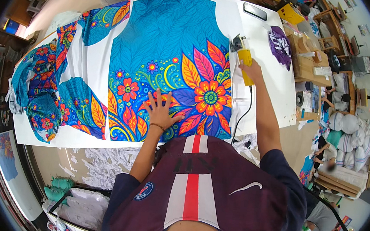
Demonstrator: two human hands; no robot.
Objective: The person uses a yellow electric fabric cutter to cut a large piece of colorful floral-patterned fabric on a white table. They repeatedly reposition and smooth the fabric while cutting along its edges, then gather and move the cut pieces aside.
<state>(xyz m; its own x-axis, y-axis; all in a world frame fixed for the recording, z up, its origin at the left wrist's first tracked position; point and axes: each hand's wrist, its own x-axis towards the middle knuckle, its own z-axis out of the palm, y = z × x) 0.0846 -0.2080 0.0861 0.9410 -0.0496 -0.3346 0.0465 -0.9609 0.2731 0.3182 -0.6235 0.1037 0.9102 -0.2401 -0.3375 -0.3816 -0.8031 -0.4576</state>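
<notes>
A blue printed fabric panel (157, 29) with leaf lines and large orange and pink flowers lies spread on the white table. My left hand (161, 109) presses flat on its lower part, fingers spread. At the panel's right edge, my right hand (251, 72) grips the yellow body of an electric fabric cutter (245, 59). The metal cutting head (236, 43) points away from me, close to the panel's upper right side. A black power cord (249, 104) runs from the cutter's near end down to the table's front edge.
More printed fabric (42, 90) is bunched on the table's left part. A phone (255, 11) and a purple cloth piece (280, 47) lie at the far right. White scraps (101, 163) litter the floor below the front edge. Wooden boxes (306, 60) stand beyond the right side.
</notes>
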